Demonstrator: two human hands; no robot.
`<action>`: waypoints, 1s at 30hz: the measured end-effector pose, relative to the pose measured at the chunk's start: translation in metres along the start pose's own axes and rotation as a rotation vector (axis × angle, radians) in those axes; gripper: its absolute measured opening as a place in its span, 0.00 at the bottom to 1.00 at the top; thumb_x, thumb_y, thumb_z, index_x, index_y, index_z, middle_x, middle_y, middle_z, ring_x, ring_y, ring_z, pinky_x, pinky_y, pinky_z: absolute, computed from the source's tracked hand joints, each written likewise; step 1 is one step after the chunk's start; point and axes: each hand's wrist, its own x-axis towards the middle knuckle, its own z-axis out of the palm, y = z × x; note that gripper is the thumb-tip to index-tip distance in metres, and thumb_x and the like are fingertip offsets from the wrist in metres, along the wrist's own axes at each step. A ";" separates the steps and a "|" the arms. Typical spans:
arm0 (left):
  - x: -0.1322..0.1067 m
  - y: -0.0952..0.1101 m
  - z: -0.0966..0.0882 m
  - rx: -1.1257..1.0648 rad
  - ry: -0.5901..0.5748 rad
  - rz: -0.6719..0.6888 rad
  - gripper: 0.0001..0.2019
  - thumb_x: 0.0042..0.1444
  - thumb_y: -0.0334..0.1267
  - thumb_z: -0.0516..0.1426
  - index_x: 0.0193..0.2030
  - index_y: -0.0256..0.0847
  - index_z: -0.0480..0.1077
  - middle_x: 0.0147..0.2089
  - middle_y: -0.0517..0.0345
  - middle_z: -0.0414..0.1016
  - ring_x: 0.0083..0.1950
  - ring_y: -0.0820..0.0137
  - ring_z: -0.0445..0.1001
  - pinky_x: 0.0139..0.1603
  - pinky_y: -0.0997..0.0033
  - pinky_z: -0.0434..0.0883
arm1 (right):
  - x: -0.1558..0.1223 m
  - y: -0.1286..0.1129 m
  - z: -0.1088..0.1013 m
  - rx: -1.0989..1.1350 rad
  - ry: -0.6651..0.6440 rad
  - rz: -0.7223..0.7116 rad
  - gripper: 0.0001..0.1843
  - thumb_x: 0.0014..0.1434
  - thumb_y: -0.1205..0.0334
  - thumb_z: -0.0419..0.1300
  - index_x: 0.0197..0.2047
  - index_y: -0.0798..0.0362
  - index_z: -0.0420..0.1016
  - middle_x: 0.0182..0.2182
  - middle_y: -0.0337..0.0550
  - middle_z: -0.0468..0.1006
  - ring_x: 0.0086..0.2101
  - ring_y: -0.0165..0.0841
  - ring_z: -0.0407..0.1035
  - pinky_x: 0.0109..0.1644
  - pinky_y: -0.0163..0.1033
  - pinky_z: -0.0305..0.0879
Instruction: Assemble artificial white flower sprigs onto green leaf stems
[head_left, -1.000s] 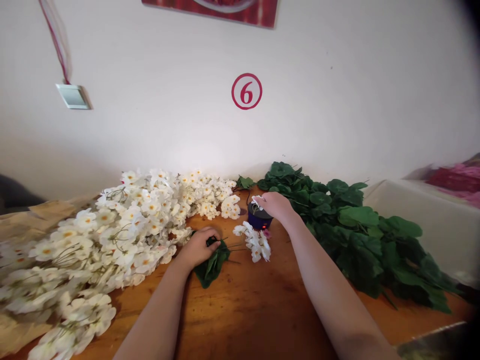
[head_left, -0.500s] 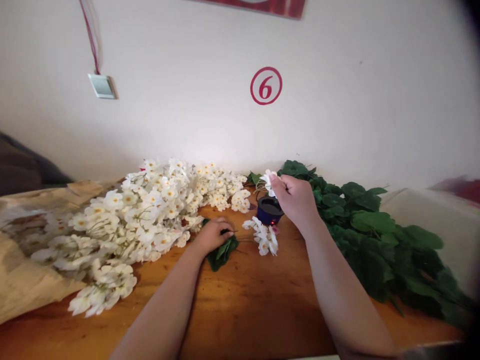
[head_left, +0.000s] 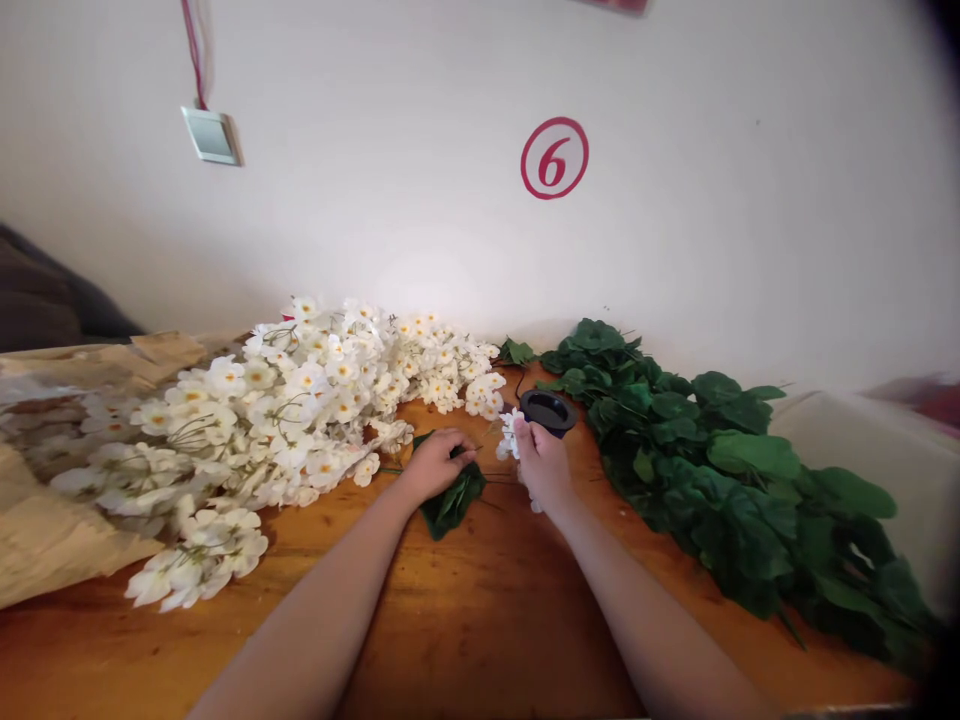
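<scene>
- While both hands work low over the table, they stay apart, close to each other with a narrow gap between them
- Left hand [head_left: 435, 465] curls down over a dark green leaf sprig [head_left: 452, 503], its fingers closed on the leaves and pressing them towards the wooden table [head_left: 480, 640]; any stem beneath the palm is hidden
- Right hand [head_left: 541, 462] closes around a small white blossom sprig [head_left: 509, 440], with petals showing at the fingers' near edge and below the hand
- Just beyond the right hand sits a dark round cup [head_left: 547, 411], upright with its open top showing, and the blossoms lie just beside it
- Holding the sprig low, near its stem, would likely spare the soft petals from crushing, and a light, steady pinch suits them better than a tight fist
- Left of the hands, a heap of white blossom sprays [head_left: 307, 410] spreads over brown kraft paper [head_left: 60, 520]
- Right of them, a long bank of green leaf sprays [head_left: 712, 470] runs along the table, near a white tub [head_left: 847, 440]
</scene>
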 end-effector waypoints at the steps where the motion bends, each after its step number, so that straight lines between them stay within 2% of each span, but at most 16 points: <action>1: 0.001 -0.001 0.001 -0.040 -0.001 -0.029 0.08 0.58 0.40 0.55 0.33 0.40 0.72 0.35 0.58 0.73 0.40 0.68 0.70 0.44 0.70 0.67 | 0.001 0.003 0.000 -0.031 -0.025 -0.004 0.26 0.65 0.39 0.41 0.23 0.47 0.56 0.19 0.40 0.68 0.25 0.37 0.65 0.28 0.37 0.54; 5: 0.002 -0.001 0.004 -0.145 0.010 -0.112 0.10 0.58 0.43 0.55 0.33 0.39 0.72 0.33 0.59 0.73 0.37 0.69 0.70 0.42 0.71 0.67 | 0.005 0.012 0.002 -0.116 -0.077 -0.022 0.27 0.66 0.40 0.39 0.25 0.48 0.59 0.21 0.40 0.71 0.25 0.37 0.67 0.28 0.37 0.53; 11: 0.003 0.001 0.003 -0.180 0.009 -0.146 0.10 0.56 0.43 0.57 0.32 0.39 0.72 0.31 0.59 0.72 0.35 0.70 0.70 0.41 0.71 0.67 | 0.006 0.016 0.005 -0.187 -0.093 -0.032 0.27 0.67 0.42 0.38 0.26 0.50 0.62 0.23 0.41 0.73 0.26 0.35 0.68 0.28 0.36 0.50; 19: 0.002 0.001 0.003 -0.174 0.021 -0.108 0.10 0.57 0.43 0.56 0.33 0.39 0.73 0.32 0.58 0.73 0.37 0.69 0.70 0.42 0.70 0.68 | 0.006 0.016 0.004 -0.161 -0.092 -0.004 0.27 0.66 0.41 0.39 0.25 0.48 0.61 0.21 0.41 0.72 0.26 0.38 0.69 0.28 0.38 0.52; 30: 0.003 -0.003 0.004 -0.181 0.024 -0.093 0.08 0.56 0.40 0.56 0.32 0.39 0.72 0.32 0.58 0.74 0.36 0.69 0.71 0.41 0.71 0.68 | 0.004 0.013 0.004 -0.153 -0.106 -0.048 0.27 0.67 0.42 0.38 0.24 0.48 0.59 0.21 0.41 0.73 0.25 0.37 0.67 0.28 0.38 0.50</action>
